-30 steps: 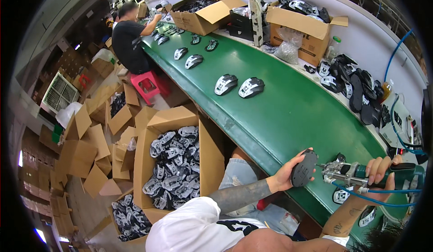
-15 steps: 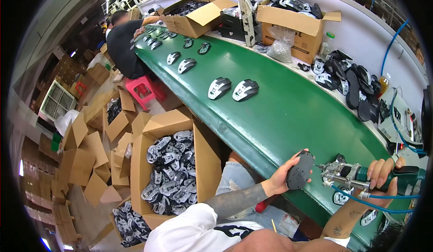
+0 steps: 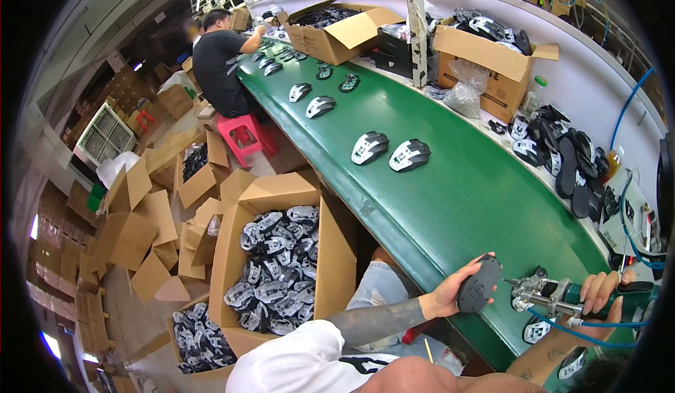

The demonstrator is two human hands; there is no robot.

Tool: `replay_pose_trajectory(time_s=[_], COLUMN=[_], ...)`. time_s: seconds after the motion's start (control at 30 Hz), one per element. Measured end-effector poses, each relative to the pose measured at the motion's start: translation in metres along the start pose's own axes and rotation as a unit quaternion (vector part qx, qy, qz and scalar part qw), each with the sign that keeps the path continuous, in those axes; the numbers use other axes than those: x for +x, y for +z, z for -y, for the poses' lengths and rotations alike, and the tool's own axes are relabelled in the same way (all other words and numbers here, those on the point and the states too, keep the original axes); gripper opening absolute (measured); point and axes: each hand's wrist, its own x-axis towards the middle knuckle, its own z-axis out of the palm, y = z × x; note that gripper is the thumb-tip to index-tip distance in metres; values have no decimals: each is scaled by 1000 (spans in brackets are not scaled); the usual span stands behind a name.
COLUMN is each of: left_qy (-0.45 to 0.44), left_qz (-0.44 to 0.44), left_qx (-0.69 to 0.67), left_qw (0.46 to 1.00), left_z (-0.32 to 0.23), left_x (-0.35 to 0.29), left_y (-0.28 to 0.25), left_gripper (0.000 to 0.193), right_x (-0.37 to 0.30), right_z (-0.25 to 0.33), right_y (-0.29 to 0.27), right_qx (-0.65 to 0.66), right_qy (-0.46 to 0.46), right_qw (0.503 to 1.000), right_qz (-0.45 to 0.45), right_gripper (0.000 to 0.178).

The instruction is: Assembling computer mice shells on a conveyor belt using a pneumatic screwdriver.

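My left hand (image 3: 444,297) is closed around a computer mouse (image 3: 478,286), its flat black underside turned toward the screwdriver. A powered screwdriver (image 3: 548,294) with a metal front and dark green handle lies in my right hand (image 3: 600,294), fingers wrapped over the grip. Its thin bit points at the mouse's right edge; whether they touch I cannot tell. Under the tool, a white and black mouse part (image 3: 536,330) rests on the green belt (image 3: 485,189). Two half-assembled mice (image 3: 370,147) sit farther up the belt.
Blue air hoses (image 3: 587,338) hang below the screwdriver. An open carton (image 3: 337,273) of mouse shells stands left of the belt. Along the far ledge are another carton (image 3: 485,80), a bag of small parts (image 3: 465,98) and piled shells (image 3: 562,147). A person (image 3: 221,69) sits at the belt's far end.
The whole view has shifted, so the belt and cartons appear farther right and slightly lower. Both hands keep their hold on the mouse and screwdriver. The far person's head and arm have moved.
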Motion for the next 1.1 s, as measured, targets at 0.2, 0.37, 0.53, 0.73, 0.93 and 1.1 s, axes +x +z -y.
replay_pose_trajectory(time_s=[0.2,0.37,0.53,0.73,0.93,1.1], left_qy=[5,-2,1,-12,-2,-13], left_qz=[3,4,0,21,14,-3], left_qx=[-1,-8,3,9,2,-2], left_qw=[1000,1000,1000,1000,1000,1000], left_z=[-2,-5,-5,-6,-2,5], left_x=[0,1,-2,3,-2,3], left_y=[2,1,2,-3,-1,-4], left_gripper=[47,46,46,49,48,48], right_x=[0,1,1,3,2,-4], right_z=[2,-1,-6,-7,-2,4], right_y=[1,4,4,-4,-1,0], right_qx=[4,5,-1,-31,-21,-1], right_qy=[-6,-4,-1,-8,-1,-13], right_qw=[1000,1000,1000,999,1000,1000], right_qz=[-5,-1,1,9,12,18], right_gripper=[25,25,26,28,27,22])
